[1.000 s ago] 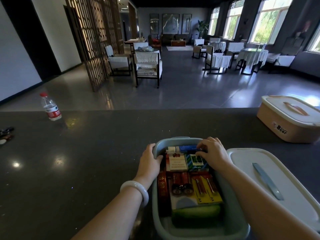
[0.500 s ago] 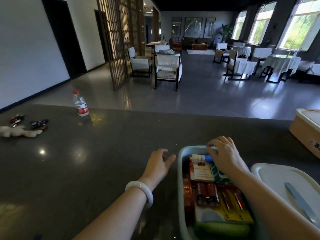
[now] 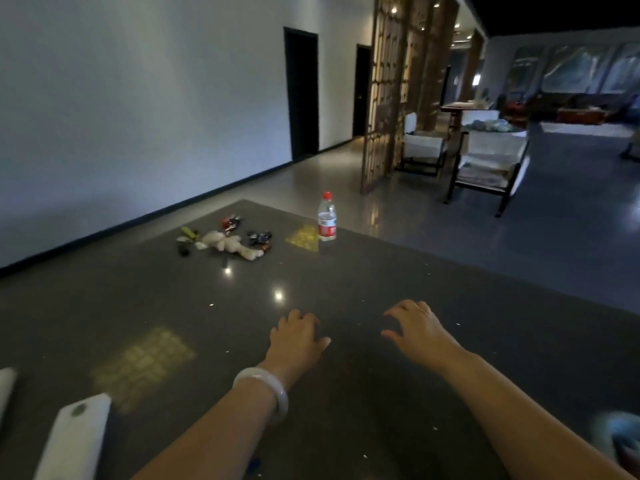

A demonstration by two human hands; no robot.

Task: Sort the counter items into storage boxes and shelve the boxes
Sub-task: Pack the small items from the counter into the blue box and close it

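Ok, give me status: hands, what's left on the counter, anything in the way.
Both hands empty, left hand and right hand over the counter. Plush toy, small bits and bottle unsorted, far side. Path clear.

Dim room; ceiling lights are glaring in spots off the glossy counter [image 3: 173, 306]. Edges are smearing with blur and wide-angle bending.

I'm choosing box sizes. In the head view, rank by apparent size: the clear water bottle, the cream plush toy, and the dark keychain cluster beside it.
1. Cream plush toy, lying flat, roughly matching the bottle; order unsure.
2. Clear red-capped water bottle, upright.
3. Dark keychain cluster, smallest.
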